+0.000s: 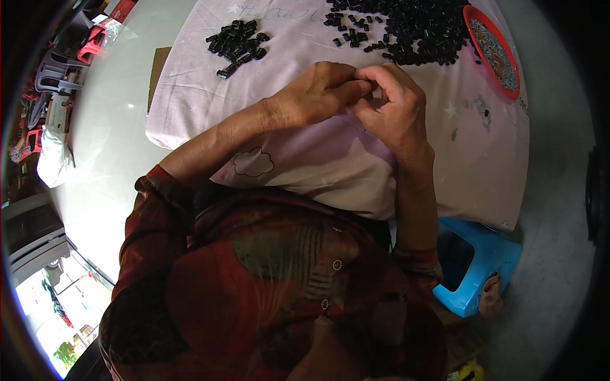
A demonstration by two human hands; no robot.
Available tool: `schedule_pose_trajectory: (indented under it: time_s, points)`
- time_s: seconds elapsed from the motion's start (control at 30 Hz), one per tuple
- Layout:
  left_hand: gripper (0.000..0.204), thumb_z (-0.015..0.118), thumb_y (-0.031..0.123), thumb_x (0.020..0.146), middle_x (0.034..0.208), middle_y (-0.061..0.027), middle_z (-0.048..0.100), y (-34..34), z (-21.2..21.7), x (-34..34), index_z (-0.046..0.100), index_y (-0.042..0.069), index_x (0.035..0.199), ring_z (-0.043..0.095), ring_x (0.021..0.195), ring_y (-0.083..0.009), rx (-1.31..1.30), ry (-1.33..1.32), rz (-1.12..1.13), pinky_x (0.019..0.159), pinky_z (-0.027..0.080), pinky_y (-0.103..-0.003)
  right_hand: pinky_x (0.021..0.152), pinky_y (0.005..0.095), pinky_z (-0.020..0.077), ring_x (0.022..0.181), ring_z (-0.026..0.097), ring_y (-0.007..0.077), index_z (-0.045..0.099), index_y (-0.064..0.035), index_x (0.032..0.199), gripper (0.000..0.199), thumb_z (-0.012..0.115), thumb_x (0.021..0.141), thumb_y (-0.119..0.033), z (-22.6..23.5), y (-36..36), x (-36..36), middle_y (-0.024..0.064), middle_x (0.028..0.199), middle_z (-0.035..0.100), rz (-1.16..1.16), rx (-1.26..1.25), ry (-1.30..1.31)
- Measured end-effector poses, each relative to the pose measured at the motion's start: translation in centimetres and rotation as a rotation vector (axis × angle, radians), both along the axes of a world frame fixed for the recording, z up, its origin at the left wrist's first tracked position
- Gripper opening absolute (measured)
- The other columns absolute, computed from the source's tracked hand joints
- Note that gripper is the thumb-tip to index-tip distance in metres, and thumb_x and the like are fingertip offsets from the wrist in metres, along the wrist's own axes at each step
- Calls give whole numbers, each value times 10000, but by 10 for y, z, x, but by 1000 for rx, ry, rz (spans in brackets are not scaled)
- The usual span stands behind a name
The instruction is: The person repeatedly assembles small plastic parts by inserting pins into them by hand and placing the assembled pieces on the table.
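My left hand point(318, 93) and my right hand point(395, 108) meet over the near part of the cloth-covered table point(467, 171). Thumbs and fingertips of both are pinched together and touching. Whatever they hold is hidden behind the fingers or too small to name. Beyond my left hand lies a small heap of short black cylindrical pieces point(235, 43). A much larger heap of similar black pieces point(422, 32) spreads across the far side, past my right hand. To its right, a red tray point(510, 94) contains many small silvery metal parts.
Several loose metal bits point(483, 113) lie on the cloth below the tray. A blue plastic stool point(473, 292) stands at the table's near right corner. On the floor far left are a grey plastic chair point(57, 75) and a white plastic bag point(54, 159).
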State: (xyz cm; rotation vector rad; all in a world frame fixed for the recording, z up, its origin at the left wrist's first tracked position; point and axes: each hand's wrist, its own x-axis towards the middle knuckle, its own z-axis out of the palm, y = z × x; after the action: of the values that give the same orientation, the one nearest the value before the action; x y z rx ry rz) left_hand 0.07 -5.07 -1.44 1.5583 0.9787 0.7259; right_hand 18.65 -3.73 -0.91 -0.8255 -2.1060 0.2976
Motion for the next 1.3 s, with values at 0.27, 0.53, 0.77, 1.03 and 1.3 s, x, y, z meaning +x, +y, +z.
schedule_pose_trajectory:
  time_s: [0.27,0.53,0.77,1.03,1.3]
  points:
    - [373,515,308,1025,842,-104,658,-10,-2,-3,659,-31,1087,624,786,-162,138,-26,75,712,492,-321,547,261,455,655,578,122,679,-40,926,255,753,686,2,3,-4,-5,29,802,640,49,-37,62]
    - [413,501,359,1043,824,-79,657,-9,-1,-10,670,-11,1111,614,786,-133,140,-9,20,714,498,-307,585,296,536,685,650,195,669,-41,881,303,843,635,-71,6,-6,-9,65,794,655,69,-100,93]
    - [388,529,319,1043,986,-79,678,-6,10,-15,656,-28,1158,602,906,-110,-99,9,-45,817,488,-272,528,228,480,615,592,89,684,-28,917,285,798,658,2,4,-7,-10,29,779,649,81,-121,70]
    - [361,519,283,1019,841,-92,674,-13,-7,-8,684,-26,1104,600,784,-129,101,-10,34,713,484,-301,538,243,493,631,609,103,673,-31,899,291,832,655,-36,4,-8,-10,31,788,641,80,-118,33]
    - [380,498,294,1033,855,-86,679,-14,7,-12,681,-33,1091,608,771,-140,71,-18,74,718,497,-304,558,242,484,660,594,70,673,-10,932,259,804,711,-37,2,-4,-13,22,801,646,126,-144,100]
